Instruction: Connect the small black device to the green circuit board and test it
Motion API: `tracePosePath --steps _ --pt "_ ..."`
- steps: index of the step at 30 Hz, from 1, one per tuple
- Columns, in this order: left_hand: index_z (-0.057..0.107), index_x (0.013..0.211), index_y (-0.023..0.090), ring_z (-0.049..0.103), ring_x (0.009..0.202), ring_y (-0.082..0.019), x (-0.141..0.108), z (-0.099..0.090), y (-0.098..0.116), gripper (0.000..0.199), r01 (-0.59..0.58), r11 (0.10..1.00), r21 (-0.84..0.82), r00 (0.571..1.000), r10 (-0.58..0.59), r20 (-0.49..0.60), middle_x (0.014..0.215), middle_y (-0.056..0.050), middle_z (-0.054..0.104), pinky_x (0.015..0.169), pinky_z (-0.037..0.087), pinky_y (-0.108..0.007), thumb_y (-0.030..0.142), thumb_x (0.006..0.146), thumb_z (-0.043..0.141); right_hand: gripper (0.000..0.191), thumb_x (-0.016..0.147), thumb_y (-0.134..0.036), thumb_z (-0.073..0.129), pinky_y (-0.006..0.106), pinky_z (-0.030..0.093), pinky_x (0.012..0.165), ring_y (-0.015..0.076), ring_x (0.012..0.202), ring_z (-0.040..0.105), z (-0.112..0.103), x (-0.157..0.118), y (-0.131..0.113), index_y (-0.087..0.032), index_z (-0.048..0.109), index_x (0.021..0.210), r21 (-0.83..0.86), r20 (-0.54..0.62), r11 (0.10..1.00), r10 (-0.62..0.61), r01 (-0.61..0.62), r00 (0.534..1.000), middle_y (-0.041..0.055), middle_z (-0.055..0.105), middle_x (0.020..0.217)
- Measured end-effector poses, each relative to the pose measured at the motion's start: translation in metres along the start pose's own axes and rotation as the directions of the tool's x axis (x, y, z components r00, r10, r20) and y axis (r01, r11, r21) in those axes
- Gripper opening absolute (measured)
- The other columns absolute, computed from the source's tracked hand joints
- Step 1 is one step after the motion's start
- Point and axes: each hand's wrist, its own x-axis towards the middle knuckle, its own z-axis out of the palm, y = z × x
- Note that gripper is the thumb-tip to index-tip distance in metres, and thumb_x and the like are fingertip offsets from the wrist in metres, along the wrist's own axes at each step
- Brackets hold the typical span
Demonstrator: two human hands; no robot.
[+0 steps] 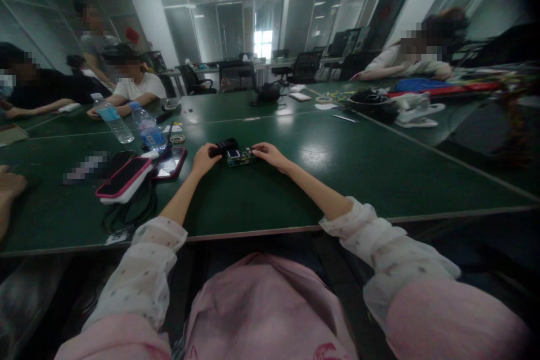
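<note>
Left hand [204,161] closed on left end of black casing [224,147], right hand [272,157] with fingertips at right end of small circuit board with a screen [238,158], can't tell if pinched tight or just touching; hands apart, casing and board between them, board just in front of casing, near middle of green table [261,202]. Left of the hands: red-edged phone [170,162], pink-rimmed phone [126,176], two tilted-looking plastic bottles, the slimmer one [115,119] left of the wider one [148,128], tape roll [178,139] near the wider one.
</note>
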Motion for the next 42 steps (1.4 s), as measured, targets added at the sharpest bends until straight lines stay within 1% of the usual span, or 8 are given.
tracePosePath --steps 10,16,22,28,33,37,39,42 --pt "0.059 0.104 0.022 0.061 0.087 -0.022 -0.001 -0.002 0.002 0.037 -0.034 0.999 0.028 0.999 0.033 0.024 0.097 -0.006 0.063 0.084 0.048 -0.043 0.028 0.069 0.071 0.029 0.085 -0.038 0.057 0.04 0.043 0.096 0.0189 0.099 0.06 0.0 0.001 0.002 -0.018 0.065 0.104 -0.025 0.019 0.999 -0.027 0.028 0.999 0.0079 0.066 0.106" --pt "0.06 0.102 0.022 0.06 0.09 -0.023 0.0 -0.001 0.002 0.035 -0.054 0.999 0.005 0.998 0.054 0.025 0.098 -0.007 0.063 0.086 0.047 -0.044 0.027 0.069 0.071 0.031 0.084 -0.041 0.059 0.039 0.045 0.093 0.0186 0.095 0.06 0.001 -0.001 0.0 -0.018 0.064 0.104 -0.016 0.023 0.999 -0.036 0.036 0.999 0.0075 0.066 0.103" --pt "0.06 0.101 0.023 0.06 0.091 -0.023 0.0 -0.002 0.002 0.036 -0.03 0.999 -0.025 0.999 0.031 0.029 0.099 -0.006 0.062 0.085 0.047 -0.044 0.027 0.068 0.073 0.037 0.08 -0.044 0.063 0.038 0.047 0.089 0.0189 0.094 0.06 0.0 -0.003 -0.002 -0.019 0.063 0.107 -0.024 0.055 1.0 -0.008 0.01 0.998 0.0074 0.066 0.103" --pt "0.06 0.1 0.023 0.06 0.09 -0.023 0.0 -0.003 0.004 0.033 -0.036 0.999 -0.019 0.998 0.037 0.042 0.1 -0.006 0.063 0.085 0.047 -0.043 0.028 0.069 0.072 0.032 0.084 -0.042 0.058 0.039 0.045 0.092 0.0188 0.094 0.06 0.001 -0.002 -0.003 -0.018 0.063 0.105 -0.02 0.037 1.0 -0.006 0.007 0.999 0.0075 0.066 0.103" --pt "0.059 0.107 0.023 0.06 0.095 -0.022 0.001 -0.012 0.023 0.036 -0.078 0.991 -0.112 0.997 0.074 -0.036 0.106 -0.006 0.062 0.088 0.047 -0.042 0.028 0.072 0.07 0.032 0.085 -0.041 0.058 0.038 0.045 0.092 0.0187 0.094 0.06 0.001 -0.003 -0.006 -0.017 0.062 0.106 0.006 0.015 0.999 0.045 -0.045 0.999 0.008 0.066 0.101" --pt "0.054 0.115 0.021 0.06 0.101 -0.022 0.003 -0.024 0.041 0.043 -0.134 0.953 -0.27 0.986 0.101 -0.132 0.116 -0.007 0.06 0.09 0.048 -0.039 0.032 0.075 0.067 0.037 0.086 -0.045 0.054 0.04 0.044 0.093 0.0197 0.098 0.06 0.0 -0.001 0.0 -0.018 0.056 0.112 0.019 -0.039 0.998 0.052 -0.051 0.998 0.0079 0.065 0.101" --pt "0.053 0.117 0.021 0.06 0.105 -0.021 0.004 -0.026 0.048 0.046 -0.17 0.921 -0.35 0.982 0.13 -0.136 0.118 -0.007 0.06 0.092 0.048 -0.037 0.033 0.075 0.068 0.045 0.085 -0.048 0.054 0.041 0.043 0.095 0.0211 0.103 0.058 0.0 0.001 0.003 -0.019 0.052 0.119 -0.012 -0.091 1.0 0.026 -0.027 0.996 0.0086 0.063 0.106" --pt "0.053 0.117 0.021 0.061 0.106 -0.021 0.003 -0.024 0.057 0.047 -0.181 0.881 -0.436 0.983 0.166 -0.072 0.118 -0.008 0.061 0.095 0.048 -0.037 0.033 0.074 0.069 0.061 0.082 -0.054 0.056 0.044 0.039 0.099 0.0228 0.111 0.053 -0.001 0.002 0.002 -0.023 0.041 0.132 -0.099 -0.168 0.994 -0.056 0.04 0.984 0.0096 0.057 0.117"
